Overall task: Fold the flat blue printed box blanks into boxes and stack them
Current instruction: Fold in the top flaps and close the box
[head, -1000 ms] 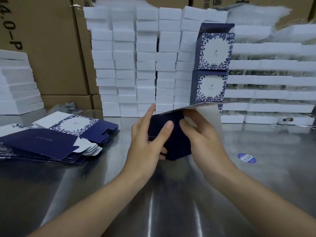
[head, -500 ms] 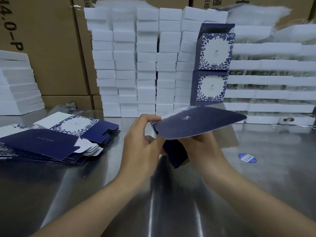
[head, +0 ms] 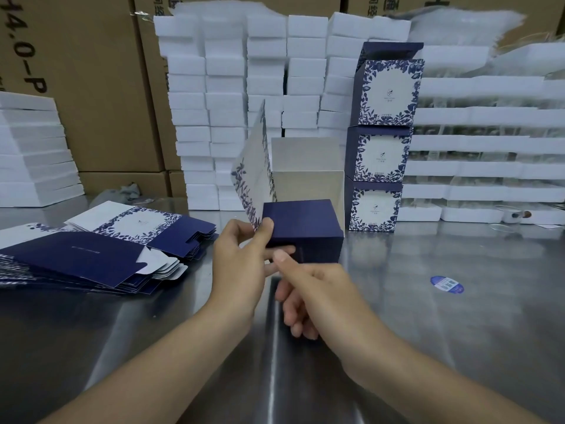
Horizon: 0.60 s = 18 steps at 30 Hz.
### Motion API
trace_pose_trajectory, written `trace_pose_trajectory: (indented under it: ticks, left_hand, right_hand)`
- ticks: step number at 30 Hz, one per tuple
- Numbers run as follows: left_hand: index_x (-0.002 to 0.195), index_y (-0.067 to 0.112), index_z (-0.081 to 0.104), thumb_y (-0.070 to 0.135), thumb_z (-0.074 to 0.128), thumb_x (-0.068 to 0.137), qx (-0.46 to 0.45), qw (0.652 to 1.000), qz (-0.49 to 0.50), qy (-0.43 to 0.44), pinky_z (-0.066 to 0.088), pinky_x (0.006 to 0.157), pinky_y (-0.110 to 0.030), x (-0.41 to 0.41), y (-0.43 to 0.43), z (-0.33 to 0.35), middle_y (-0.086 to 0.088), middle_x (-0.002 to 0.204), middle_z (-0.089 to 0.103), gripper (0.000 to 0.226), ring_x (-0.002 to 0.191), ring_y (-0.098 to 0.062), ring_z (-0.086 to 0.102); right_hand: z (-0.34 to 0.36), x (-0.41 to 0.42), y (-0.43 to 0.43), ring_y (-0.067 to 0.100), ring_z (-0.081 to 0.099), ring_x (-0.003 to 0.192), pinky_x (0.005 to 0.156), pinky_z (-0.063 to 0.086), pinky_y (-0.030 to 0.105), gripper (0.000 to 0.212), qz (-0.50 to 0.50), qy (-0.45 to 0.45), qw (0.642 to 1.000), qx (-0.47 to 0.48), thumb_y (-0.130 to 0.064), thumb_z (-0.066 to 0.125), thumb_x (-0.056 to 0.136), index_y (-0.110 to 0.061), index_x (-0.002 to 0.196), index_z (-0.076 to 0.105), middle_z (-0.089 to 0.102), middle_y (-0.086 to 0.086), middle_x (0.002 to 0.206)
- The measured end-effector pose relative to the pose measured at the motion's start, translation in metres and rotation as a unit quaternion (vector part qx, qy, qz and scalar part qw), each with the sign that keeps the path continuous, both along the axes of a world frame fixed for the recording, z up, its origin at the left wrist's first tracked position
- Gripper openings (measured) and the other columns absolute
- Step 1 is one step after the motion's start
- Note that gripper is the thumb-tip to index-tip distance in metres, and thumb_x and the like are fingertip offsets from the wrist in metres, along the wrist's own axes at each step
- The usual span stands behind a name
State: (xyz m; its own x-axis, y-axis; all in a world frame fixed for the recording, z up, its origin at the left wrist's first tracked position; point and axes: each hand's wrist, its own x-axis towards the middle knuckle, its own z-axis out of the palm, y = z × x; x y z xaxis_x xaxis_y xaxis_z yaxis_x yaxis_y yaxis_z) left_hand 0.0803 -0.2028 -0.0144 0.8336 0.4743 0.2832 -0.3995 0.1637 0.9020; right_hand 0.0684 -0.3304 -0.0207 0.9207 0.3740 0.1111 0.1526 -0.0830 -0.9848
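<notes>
A half-folded blue box (head: pixel 301 223) stands in the middle of the steel table, its white inside and flaps facing up. My left hand (head: pixel 241 261) pinches its near left corner between thumb and fingers. My right hand (head: pixel 312 289) is just below the box, thumb tip touching its lower front edge, the other fingers loosely curled and holding nothing. A pile of flat blue printed blanks (head: pixel 91 255) lies fanned out at the left. Three finished boxes (head: pixel 382 142) are stacked upright at the back right of the box.
White foam blocks (head: pixel 232 96) are stacked in columns behind the box, with more white trays (head: pixel 489 166) at right and left. Brown cartons (head: pixel 91 87) form the back wall. A blue oval sticker (head: pixel 447 284) lies on the steel table (head: pixel 458 332).
The blank went from a flap held level over my hands to an upright open box. My right hand slipped out from under it and now sits below the front edge.
</notes>
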Motion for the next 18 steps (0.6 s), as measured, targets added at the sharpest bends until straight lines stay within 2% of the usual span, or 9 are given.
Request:
trace_pose_trajectory:
  ticks: [2,3,5,7,10,14,16,18]
  left_hand:
    - [0.090,0.009,0.045,0.021,0.066,0.105,0.015,1.000,-0.001,0.002,0.065,0.067,-0.034,-0.002,-0.002,0.001,-0.023,0.105,0.071,0.028,0.083,-0.029,0.081]
    - [0.090,0.008,0.046,0.021,0.067,0.104,0.023,1.000,-0.002,0.000,0.065,0.066,-0.032,-0.003,-0.003,0.001,-0.024,0.104,0.069,0.028,0.083,-0.028,0.081]
    - [0.095,0.001,0.050,0.021,0.066,0.104,0.043,0.999,-0.012,-0.009,0.065,0.067,-0.033,-0.003,-0.004,-0.001,-0.022,0.100,0.067,0.027,0.081,-0.028,0.080]
    - [0.112,-0.003,0.057,0.021,0.065,0.105,0.072,0.997,-0.029,-0.021,0.066,0.070,-0.035,-0.005,-0.008,-0.003,-0.015,0.102,0.075,0.026,0.083,-0.029,0.080]
    - [0.119,0.000,0.060,0.020,0.062,0.106,0.093,0.994,-0.043,-0.042,0.064,0.069,-0.030,-0.007,-0.012,-0.003,-0.006,0.100,0.079,0.023,0.085,-0.028,0.080]
    - [0.124,0.018,0.067,0.016,0.060,0.107,0.077,0.994,-0.053,-0.065,0.064,0.068,-0.028,-0.008,-0.018,-0.004,-0.003,0.108,0.079,0.018,0.088,-0.023,0.080]
    - [0.126,0.019,0.067,0.020,0.061,0.107,0.060,0.996,-0.052,-0.039,0.061,0.066,-0.021,-0.008,-0.019,-0.005,0.000,0.101,0.081,0.020,0.085,-0.021,0.080]
    - [0.126,0.019,0.069,0.038,0.062,0.105,0.079,0.995,-0.034,0.042,0.052,0.061,-0.008,-0.008,-0.020,-0.007,0.005,0.094,0.082,0.030,0.079,-0.014,0.080]
  right_hand:
    - [0.000,0.005,0.000,0.015,0.051,0.041,0.041,0.032,0.020,0.061,-0.015,0.077,0.997,0.012,-0.072,0.060,0.091,-0.015,0.072,0.066,0.059,0.005,0.053]
    - [0.000,0.008,-0.001,0.015,0.049,0.041,0.042,0.032,0.020,0.065,-0.023,0.104,0.994,0.026,-0.077,0.060,0.086,-0.015,0.072,0.067,0.058,0.005,0.054]
    - [0.001,0.010,-0.002,0.014,0.045,0.042,0.042,0.029,0.021,0.068,-0.037,0.150,0.986,0.069,-0.085,0.062,0.076,-0.017,0.068,0.067,0.056,0.003,0.055]
    - [0.003,0.009,-0.005,0.012,0.041,0.042,0.041,0.025,0.021,0.068,-0.042,0.185,0.974,0.122,-0.087,0.065,0.071,-0.019,0.064,0.065,0.052,0.001,0.056]
    - [0.005,0.010,-0.009,0.010,0.036,0.041,0.041,0.020,0.022,0.063,-0.052,0.208,0.959,0.185,-0.079,0.066,0.081,-0.019,0.064,0.062,0.046,-0.002,0.055]
    - [0.006,0.010,-0.008,0.009,0.033,0.042,0.044,0.019,0.022,0.058,-0.057,0.198,0.954,0.220,-0.064,0.062,0.095,-0.020,0.059,0.065,0.045,-0.002,0.054]
    - [0.005,0.009,-0.007,0.008,0.035,0.040,0.043,0.020,0.021,0.057,-0.064,0.197,0.951,0.230,-0.057,0.061,0.099,-0.020,0.057,0.066,0.046,-0.002,0.052]
    - [0.005,0.010,-0.008,0.008,0.036,0.041,0.042,0.022,0.020,0.053,-0.067,0.199,0.948,0.240,-0.052,0.060,0.101,-0.018,0.061,0.067,0.046,-0.003,0.053]
